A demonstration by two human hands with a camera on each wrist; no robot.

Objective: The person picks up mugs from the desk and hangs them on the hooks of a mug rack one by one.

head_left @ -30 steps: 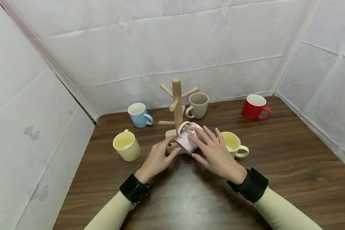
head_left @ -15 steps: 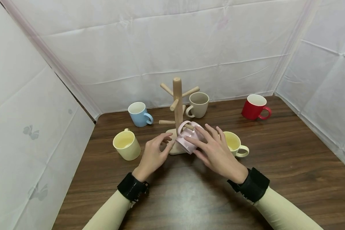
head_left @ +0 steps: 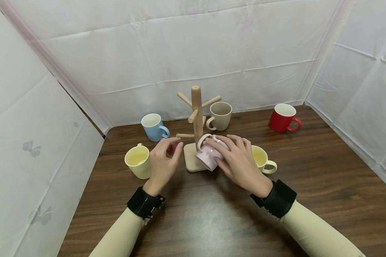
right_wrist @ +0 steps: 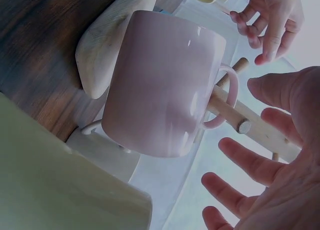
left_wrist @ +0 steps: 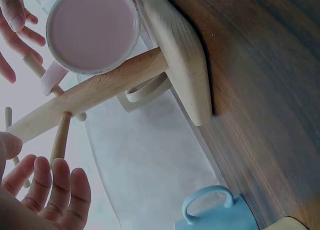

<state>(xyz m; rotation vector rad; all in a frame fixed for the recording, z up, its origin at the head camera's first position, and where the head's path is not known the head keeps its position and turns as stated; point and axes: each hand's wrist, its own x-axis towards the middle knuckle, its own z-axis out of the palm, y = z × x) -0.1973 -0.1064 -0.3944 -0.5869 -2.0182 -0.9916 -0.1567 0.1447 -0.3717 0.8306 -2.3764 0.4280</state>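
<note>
A pink mug [head_left: 209,157] hangs tilted by its handle on a lower peg of the wooden mug tree [head_left: 197,110]. In the right wrist view, the peg's end pokes through the handle of the pink mug [right_wrist: 162,85]. My right hand [head_left: 242,166] is over the mug's right side; its fingers are spread and stand apart from the mug in that wrist view. To the left of the tree, my left hand [head_left: 163,162] has loosely bent fingers and holds nothing. It partly covers a yellow mug [head_left: 137,160] in the head view.
A second yellow mug [head_left: 260,157] stands right behind my right hand, partly hidden. At the back are a blue mug [head_left: 154,127], a grey-beige mug [head_left: 221,117] and a red mug [head_left: 280,119]. White sheeting walls surround the wooden table [head_left: 321,171].
My left hand has let go of the pink mug and drawn back to the left. My right hand's fingers have shifted slightly over the mug, which stays hanging on the peg.
</note>
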